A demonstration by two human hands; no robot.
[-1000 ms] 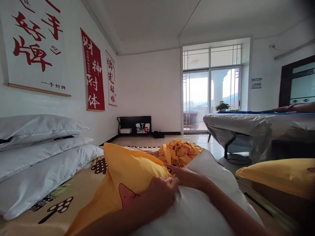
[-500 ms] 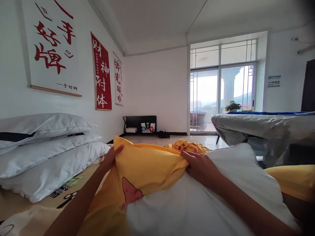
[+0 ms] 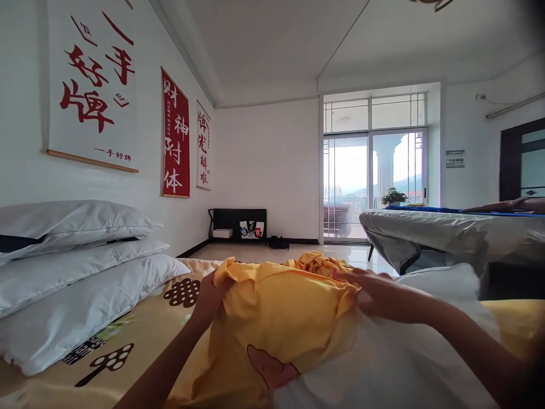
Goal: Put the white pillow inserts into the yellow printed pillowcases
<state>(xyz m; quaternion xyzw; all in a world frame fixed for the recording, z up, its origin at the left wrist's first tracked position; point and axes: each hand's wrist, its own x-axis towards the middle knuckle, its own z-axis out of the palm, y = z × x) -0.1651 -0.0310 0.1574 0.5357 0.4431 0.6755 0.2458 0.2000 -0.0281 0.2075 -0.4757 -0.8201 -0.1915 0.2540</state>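
A yellow pillowcase [image 3: 281, 301] with a pink cartoon figure printed on it lies partly over a white pillow [image 3: 349, 369] in front of me. My left hand [image 3: 210, 298] is closed on the pillowcase's far left corner. At its far right edge, my right hand [image 3: 374, 292] grips the cloth, with the fingers slightly blurred. The pillow's white corner shows to the right, beneath my right forearm. Just beyond the pillowcase lies a crumpled heap of yellow cloth [image 3: 321, 264].
Several white pillows [image 3: 85, 284] are stacked at left on a patterned beige bedspread [image 3: 128, 369]. A plastic-covered table [image 3: 426, 233] stands at right. A low black stand [image 3: 238, 218] is by the far wall, near sliding glass doors [image 3: 374, 182].
Both hands have moved right with the pillowcase, and its printed figure has shifted right and down. The right hand's fingers have straightened somewhat. The camera view has tilted up slightly.
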